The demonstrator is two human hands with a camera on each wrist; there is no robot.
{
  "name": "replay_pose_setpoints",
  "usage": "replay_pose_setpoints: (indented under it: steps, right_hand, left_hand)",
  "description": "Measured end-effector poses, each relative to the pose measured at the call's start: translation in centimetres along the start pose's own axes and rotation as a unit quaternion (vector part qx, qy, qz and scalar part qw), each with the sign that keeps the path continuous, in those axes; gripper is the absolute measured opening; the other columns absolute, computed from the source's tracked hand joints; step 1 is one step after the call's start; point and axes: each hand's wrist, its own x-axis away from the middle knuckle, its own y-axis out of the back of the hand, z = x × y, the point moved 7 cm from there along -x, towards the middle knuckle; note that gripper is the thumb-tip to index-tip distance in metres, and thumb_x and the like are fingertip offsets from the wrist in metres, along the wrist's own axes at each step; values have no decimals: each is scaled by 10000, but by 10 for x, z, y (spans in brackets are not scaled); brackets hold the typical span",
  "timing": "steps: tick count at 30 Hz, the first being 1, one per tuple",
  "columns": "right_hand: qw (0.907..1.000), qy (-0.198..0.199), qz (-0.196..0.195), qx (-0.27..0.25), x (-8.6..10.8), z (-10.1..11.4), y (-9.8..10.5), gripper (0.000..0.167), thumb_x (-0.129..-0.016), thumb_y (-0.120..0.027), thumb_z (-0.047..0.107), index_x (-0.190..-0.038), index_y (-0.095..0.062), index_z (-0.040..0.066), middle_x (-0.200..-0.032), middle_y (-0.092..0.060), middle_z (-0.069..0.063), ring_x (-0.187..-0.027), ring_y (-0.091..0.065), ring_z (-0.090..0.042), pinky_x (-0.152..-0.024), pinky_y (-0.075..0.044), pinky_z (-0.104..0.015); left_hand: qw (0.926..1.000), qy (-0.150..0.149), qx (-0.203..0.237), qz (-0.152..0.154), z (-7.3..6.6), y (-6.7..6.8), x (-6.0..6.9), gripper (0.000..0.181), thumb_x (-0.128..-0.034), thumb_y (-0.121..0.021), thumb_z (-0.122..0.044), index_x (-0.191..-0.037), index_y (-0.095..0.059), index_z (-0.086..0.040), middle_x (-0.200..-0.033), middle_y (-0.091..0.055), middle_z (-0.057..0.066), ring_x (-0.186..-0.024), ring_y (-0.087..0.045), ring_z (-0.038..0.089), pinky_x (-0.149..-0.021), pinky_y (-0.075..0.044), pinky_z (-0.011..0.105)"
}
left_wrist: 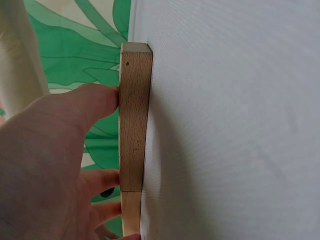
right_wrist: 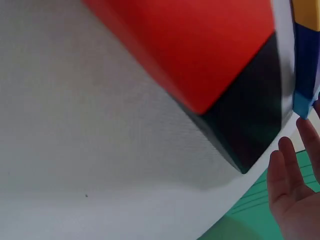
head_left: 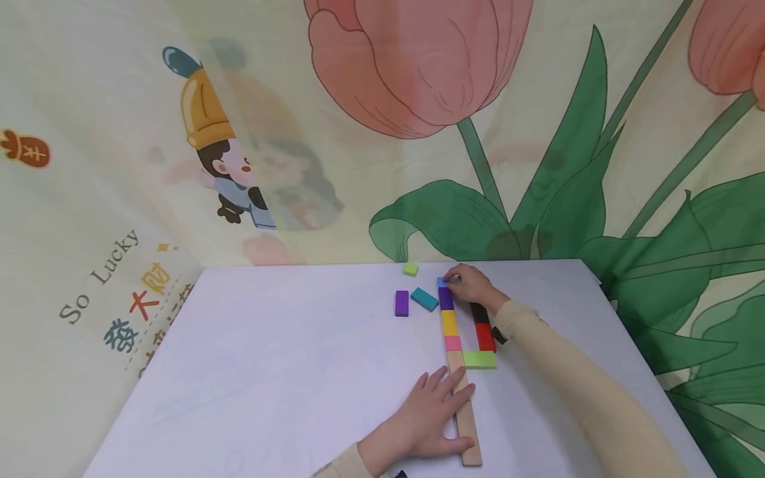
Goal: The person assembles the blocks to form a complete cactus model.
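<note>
Head view: the left hand [head_left: 427, 418] lies spread over the wood blocks [head_left: 472, 438], which stand end to end on the table [head_left: 269, 372] at the near end of a row. Beyond them, in order, come the pink block [head_left: 453, 343], yellow block [head_left: 449, 323], indigo block [head_left: 446, 299] and blue block [head_left: 441, 281]. The right hand [head_left: 475, 285] is at the far end of this row, its fingertips at the blue block. To the right, the red block [head_left: 485, 337] and black block [head_left: 479, 313] form a shorter line, spaced from the row; the lime block [head_left: 480, 360] lies crosswise at the red block's near end and meets the wood blocks. The purple block [head_left: 402, 303], teal block [head_left: 425, 299] and small green block [head_left: 410, 269] lie loose to the left. A flowered backdrop [head_left: 418, 60] hangs behind the table.

Left wrist view: thumb and fingers are apart, touching the wood blocks; a seam between two of these is visible.

Right wrist view: the red block and black block fill the foreground, end to end. The visible fingers are extended and spread, one tip touching the blue block; whether the thumb pinches it cannot be told
</note>
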Motion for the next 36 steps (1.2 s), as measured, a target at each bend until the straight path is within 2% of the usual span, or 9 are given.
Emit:
replay_pose_setpoints:
  steps: [12,30,36]
  right_hand:
    - [9993,-61,-340,-125,1,-3,2,237,-919,-586,79,-1113,-708,18,-1209,-620,-200,-1125,-566,-361,-946,-508,-482]
    - [9993,-187,-244,-217,-3,-3,0,254,-925,-614,134,-1139,-710,36,-1231,-605,-193,-1114,-575,-349,-912,-538,-447]
    - [9994,-40,-307,-131,-2,-3,2,247,-928,-608,139,-1127,-715,38,-1204,-625,-192,-1064,-594,-336,-868,-548,-423]
  left_hand:
    - [10000,-16,25,5,-2,-2,-1,757,-901,-405,-693,-1531,-278,-293,-1635,-188,-11,-1460,-297,260,-1098,-392,491]
    - [9999,-1,128,48,-1,1,-1,751,-904,-417,-681,-1529,-287,-288,-1635,-188,-6,-1467,-280,261,-1105,-379,495]
    - [10000,-10,77,55,-1,1,-1,754,-903,-412,-688,-1530,-285,-289,-1635,-189,-7,-1466,-286,260,-1104,-383,489]
